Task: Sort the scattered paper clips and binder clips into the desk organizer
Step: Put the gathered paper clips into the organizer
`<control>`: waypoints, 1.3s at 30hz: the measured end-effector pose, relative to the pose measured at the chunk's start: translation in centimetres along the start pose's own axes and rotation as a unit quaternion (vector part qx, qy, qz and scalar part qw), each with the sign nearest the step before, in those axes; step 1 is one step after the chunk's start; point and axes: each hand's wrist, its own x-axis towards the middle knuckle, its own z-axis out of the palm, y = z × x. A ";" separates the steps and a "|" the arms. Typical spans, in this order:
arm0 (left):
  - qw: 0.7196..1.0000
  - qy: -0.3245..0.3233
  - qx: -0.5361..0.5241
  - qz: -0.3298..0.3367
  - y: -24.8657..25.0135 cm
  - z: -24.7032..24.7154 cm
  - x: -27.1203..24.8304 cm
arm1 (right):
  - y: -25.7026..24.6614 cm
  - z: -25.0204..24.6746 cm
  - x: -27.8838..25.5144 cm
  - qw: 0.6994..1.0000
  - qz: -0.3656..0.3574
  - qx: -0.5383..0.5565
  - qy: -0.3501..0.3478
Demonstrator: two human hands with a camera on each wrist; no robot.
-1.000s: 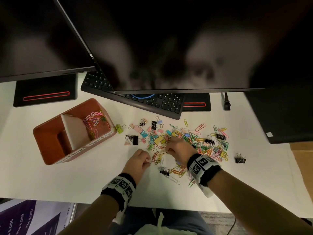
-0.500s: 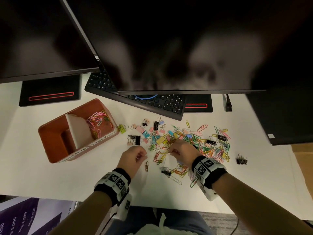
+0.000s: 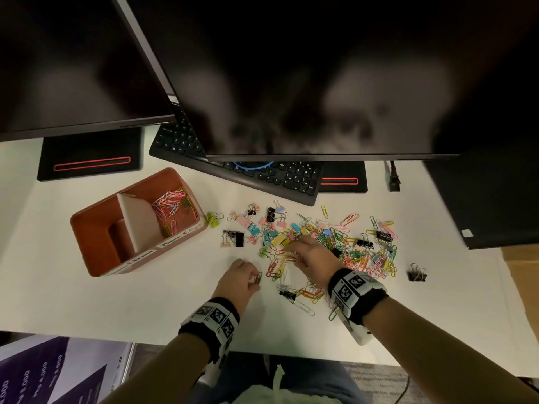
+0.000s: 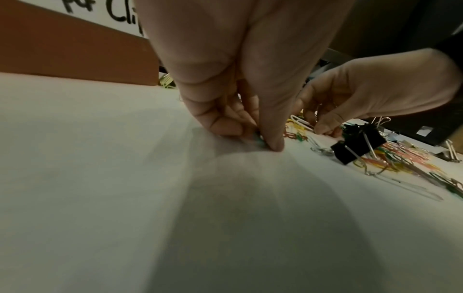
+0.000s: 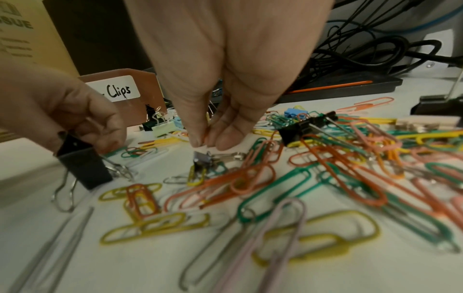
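Both hands fingertips-down, pinching paper clips.

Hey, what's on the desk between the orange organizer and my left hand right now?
Nothing: in the head view the white desk is bare between the organizer and your left hand. The clip pile lies on the hand's other side.

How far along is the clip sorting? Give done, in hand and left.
Done: a bunch of paper clips lies in one compartment of the organizer. In hand: the left hand pinches a clip off the desk; the right hand picks in the pile. Left: most clips, including every visible binder clip.
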 end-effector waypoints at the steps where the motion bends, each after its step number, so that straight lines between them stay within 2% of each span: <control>1: 1.000 0.010 0.005 0.014 0.0 0.0 0.2 | -0.1 0.0 0.0 1.000 -0.012 -0.005 -0.008; 6: 0.998 0.025 0.014 0.048 -0.1 -0.3 0.8 | -0.4 0.5 0.0 0.998 -0.050 -0.013 -0.033; 12: 0.995 -0.025 0.018 0.090 0.0 -0.5 1.1 | -0.6 -0.1 0.5 0.998 -0.016 -0.025 -0.058; 17: 0.996 -0.060 0.001 0.064 1.9 0.3 1.4 | -0.8 -0.3 0.7 0.998 0.013 -0.026 -0.061; 23: 0.996 -0.013 0.065 0.056 2.8 1.2 2.2 | -0.7 -0.1 0.1 0.999 -0.002 -0.019 -0.029; 32: 0.988 -0.011 0.138 0.074 1.7 1.0 2.6 | 0.7 -1.8 -0.4 1.000 0.002 -0.029 -0.011; 39: 0.992 0.051 0.052 0.100 0.8 -1.7 0.8 | -1.4 -4.1 -0.5 0.998 -0.012 0.007 0.055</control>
